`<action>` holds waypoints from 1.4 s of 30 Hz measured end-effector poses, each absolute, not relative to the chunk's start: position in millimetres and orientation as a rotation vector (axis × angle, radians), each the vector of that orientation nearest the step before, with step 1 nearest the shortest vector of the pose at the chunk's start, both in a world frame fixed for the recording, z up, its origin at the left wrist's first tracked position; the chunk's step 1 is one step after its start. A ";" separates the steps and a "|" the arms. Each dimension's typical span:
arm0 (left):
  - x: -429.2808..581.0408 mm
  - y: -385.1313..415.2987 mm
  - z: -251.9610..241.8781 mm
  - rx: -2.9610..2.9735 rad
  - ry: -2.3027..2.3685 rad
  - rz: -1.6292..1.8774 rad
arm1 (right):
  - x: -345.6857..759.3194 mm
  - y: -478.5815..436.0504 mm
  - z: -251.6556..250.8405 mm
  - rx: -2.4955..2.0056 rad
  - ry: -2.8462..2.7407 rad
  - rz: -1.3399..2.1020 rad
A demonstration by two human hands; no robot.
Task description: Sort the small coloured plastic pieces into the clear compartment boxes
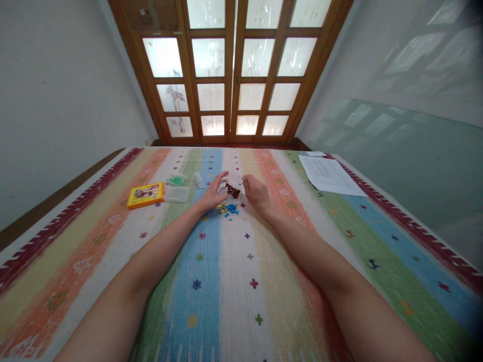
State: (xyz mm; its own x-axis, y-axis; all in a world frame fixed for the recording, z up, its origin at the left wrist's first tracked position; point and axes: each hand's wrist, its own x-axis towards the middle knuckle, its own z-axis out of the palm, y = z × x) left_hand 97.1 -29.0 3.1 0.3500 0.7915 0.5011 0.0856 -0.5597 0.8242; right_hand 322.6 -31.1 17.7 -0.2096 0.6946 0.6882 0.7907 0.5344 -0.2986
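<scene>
Dark brown small pieces (233, 190) lie in a clear plastic tray (236, 199) between my two hands. My left hand (214, 195) is at the tray's left side, its thumb and fingers apart; whether it touches the tray I cannot tell. On the right, my right hand (256, 192) is closed, its fingers curled in beside the tray; anything in them is too small or hidden to make out. Just in front of the tray, a loose pile of blue and yellow small pieces (230, 208) rests on the striped tablecloth (234, 261).
Left of my hands lie a yellow box (145, 195) with a printed picture, a clear container (176, 194), another with green pieces (176, 179) and a small clear case (199, 179). A printed paper sheet (328, 174) lies at the far right. Wooden glazed doors (232, 90) stand beyond the table.
</scene>
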 end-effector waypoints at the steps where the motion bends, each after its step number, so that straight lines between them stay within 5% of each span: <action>1: 95.8 -28.6 3.6 1.851 0.769 1.255 | 321.9 -32.8 17.8 -1.176 -1.934 -0.104; 9: 92.1 -28.4 14.5 1.616 0.825 1.287 | 319.8 -39.2 13.3 -1.003 -1.814 0.340; 15: 93.7 -41.9 29.4 1.887 1.086 1.438 | 322.6 -45.8 16.5 -0.977 -2.069 0.211; 26: 97.9 -69.6 52.0 2.500 0.977 1.139 | 329.1 -47.4 22.6 -0.966 -2.180 0.411; 42: 103.5 -41.5 35.5 1.326 1.104 1.638 | 319.4 -43.6 21.4 -0.746 -1.940 0.838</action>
